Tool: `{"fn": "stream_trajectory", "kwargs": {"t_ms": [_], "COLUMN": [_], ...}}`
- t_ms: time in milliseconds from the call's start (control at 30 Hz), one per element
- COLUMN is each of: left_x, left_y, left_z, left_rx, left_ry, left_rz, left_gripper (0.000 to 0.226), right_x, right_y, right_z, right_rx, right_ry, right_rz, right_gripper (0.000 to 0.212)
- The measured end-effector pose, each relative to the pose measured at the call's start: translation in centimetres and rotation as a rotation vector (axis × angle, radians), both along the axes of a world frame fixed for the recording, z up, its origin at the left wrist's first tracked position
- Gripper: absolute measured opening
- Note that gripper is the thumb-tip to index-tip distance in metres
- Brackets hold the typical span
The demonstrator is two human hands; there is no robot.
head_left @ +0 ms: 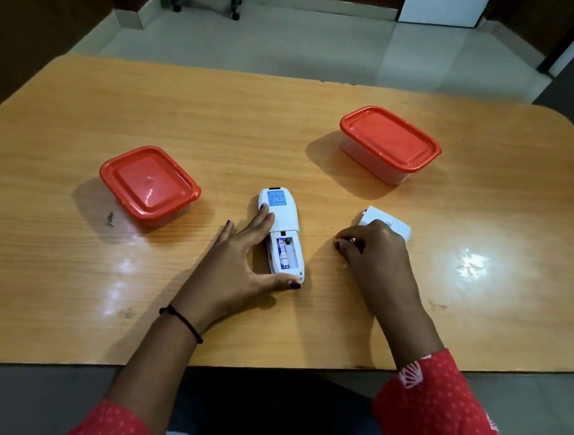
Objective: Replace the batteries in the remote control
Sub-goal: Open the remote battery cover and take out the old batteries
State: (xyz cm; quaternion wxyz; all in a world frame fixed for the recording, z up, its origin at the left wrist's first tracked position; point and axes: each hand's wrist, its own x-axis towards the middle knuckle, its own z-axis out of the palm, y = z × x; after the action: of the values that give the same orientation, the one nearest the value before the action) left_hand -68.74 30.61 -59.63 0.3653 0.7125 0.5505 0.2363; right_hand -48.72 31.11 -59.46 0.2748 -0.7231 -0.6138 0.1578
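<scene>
On the table (80, 115), the left hand (241, 258) grips the open-backed remote (284, 213), one battery (283, 253) inside; the right hand (375, 251) curls beside the cover (395, 224), possibly pinching something, though I cannot tell.

Remote (283, 222) between containers (149, 183) (389, 143) (cover (390, 223) right), on table (217, 119).

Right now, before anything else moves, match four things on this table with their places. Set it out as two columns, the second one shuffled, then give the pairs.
Things
1. battery
2. battery cover
3. square red-lidded box
4. oblong red-lidded box

Places
a. farthest back on the table, to the right
b. inside the open compartment of the remote
c. lying flat, partly hidden behind the right hand
d. left of the remote

Pairs: 1-b, 2-c, 3-d, 4-a
</scene>
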Motion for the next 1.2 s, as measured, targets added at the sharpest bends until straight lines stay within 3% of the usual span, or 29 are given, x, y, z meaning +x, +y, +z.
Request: {"fn": "stream_trajectory", "kwargs": {"t_ms": [100,233,367,633,967,1200], "left_x": [0.0,-0.1,-0.1,-0.2,-0.2,-0.3], "left_y": [0.1,0.2,0.3,0.7,1.1,1.3], "left_z": [-0.1,-0.5,-0.7,-1.4,-2.0,-2.0], "left_rx": [-0.022,-0.005,-0.014,-0.018,0.027,0.015], "left_ry": [0.005,-0.001,-0.028,-0.055,-0.048,-0.059], "left_rz": [0.009,0.007,-0.001,0.0,-0.035,-0.032], "left_gripper": [0.103,0.104,0.101,0.098,0.108,0.109], "right_x": [-0.3,-2.5,-5.2,-6.2,-7.1,-8.2], "right_y": [-0.1,-0.5,-0.3,0.4,-0.1,-0.6], "right_z": [0.0,0.9,0.6,0.1,0.8,1.8], "right_rx": [0.026,0.246,0.121,0.153,0.165,0.403], "right_ry": [-0.032,-0.033,-0.006,-0.176,-0.143,-0.342], "right_rz": [0.006,0.122,0.301,0.282,0.34,0.285], "right_gripper": [0.022,0.011,0.017,0.025,0.015,0.018]}}
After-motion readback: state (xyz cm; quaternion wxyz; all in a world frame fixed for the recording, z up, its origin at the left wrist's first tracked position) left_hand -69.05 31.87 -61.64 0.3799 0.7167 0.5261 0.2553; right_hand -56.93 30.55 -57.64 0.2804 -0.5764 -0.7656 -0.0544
